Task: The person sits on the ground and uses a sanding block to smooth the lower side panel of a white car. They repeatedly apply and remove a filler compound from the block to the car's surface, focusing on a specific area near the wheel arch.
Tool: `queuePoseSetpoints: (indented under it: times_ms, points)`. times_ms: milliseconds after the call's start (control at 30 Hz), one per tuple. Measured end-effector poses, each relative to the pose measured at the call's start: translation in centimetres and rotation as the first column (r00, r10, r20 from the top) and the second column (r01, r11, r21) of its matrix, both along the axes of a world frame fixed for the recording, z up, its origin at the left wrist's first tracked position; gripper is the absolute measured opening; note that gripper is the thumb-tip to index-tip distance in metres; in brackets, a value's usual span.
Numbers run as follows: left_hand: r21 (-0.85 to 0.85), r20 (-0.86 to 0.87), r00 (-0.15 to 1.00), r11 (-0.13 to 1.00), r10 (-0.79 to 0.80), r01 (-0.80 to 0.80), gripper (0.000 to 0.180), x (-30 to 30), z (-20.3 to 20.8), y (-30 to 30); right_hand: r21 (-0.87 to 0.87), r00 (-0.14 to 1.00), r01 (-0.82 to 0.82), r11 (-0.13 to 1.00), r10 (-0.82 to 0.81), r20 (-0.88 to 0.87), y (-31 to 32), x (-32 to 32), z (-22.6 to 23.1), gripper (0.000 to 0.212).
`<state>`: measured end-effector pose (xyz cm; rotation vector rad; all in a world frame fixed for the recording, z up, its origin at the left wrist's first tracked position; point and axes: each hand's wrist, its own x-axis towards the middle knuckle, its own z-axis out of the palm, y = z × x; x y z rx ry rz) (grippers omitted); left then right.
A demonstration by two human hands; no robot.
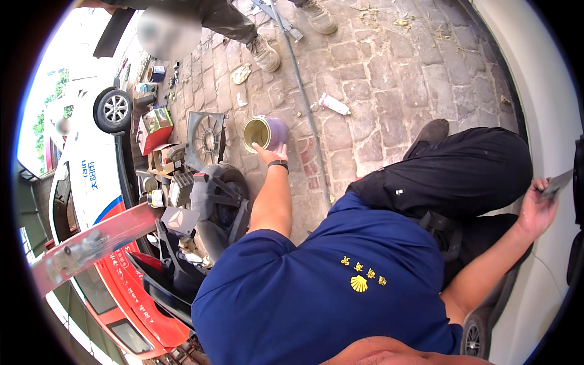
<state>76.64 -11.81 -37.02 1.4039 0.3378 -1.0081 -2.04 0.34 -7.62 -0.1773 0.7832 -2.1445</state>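
Note:
My left hand [272,154] reaches out and holds a purple tin can [278,129] by its near edge, thumb at the rim and fingers along the side. The can lies open toward the left, and its inside looks yellowish. At the far right, my right hand [538,210] grips a flat grey metal scraper [556,184], closed around its lower end. The blade is beside the pale car body panel [550,91]; whether it touches the panel I cannot tell.
Another person's legs [234,24] stand at the top. A hose [298,79] crosses the stone paving [377,79], near a white tube [334,104]. At left are a fan shroud [205,139], a red box [155,129], a black wheeled seat [222,204] and a red-and-white vehicle [131,289].

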Motion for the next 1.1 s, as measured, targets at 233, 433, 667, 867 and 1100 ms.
queuePoseSetpoints:
  times_ms: [233, 433, 667, 867, 1100]
  points:
    - [-0.27, -0.406, 0.72, 0.826, -0.563, 0.494, 0.089, -15.0, 6.4, -2.0, -0.094, 0.998, 0.038, 0.995, -0.033, 0.054, 1.4, 1.3, 0.5, 0.027]
    - [-0.771, -0.226, 0.307, 0.363, -0.924, 0.523, 0.08, -27.9, 14.9, -9.2, -0.138, 0.998, 0.062, 0.988, -0.058, 0.034, 2.8, 2.6, 0.8, 0.029]
    - [-0.776, 0.38, 0.058, -0.284, -0.923, 0.563, 0.08, -42.4, 27.6, -9.6, 0.106, 0.922, 0.361, 0.927, -0.372, 0.111, 3.4, 5.3, 3.2, 0.036]
    - [-0.534, 0.729, -0.086, -0.642, -0.68, 0.55, 0.093, -53.1, 34.9, -4.2, 0.142, 0.976, 0.201, 0.969, -0.187, -0.108, 5.4, 7.2, 6.3, 0.031]
    - [-0.57, 0.73, -0.208, -0.748, -0.651, 0.34, 0.096, -60.7, 36.9, 0.8, 0.151, 0.89, 0.367, 0.918, -0.299, -0.346, 8.5, 7.3, 6.9, 0.024]
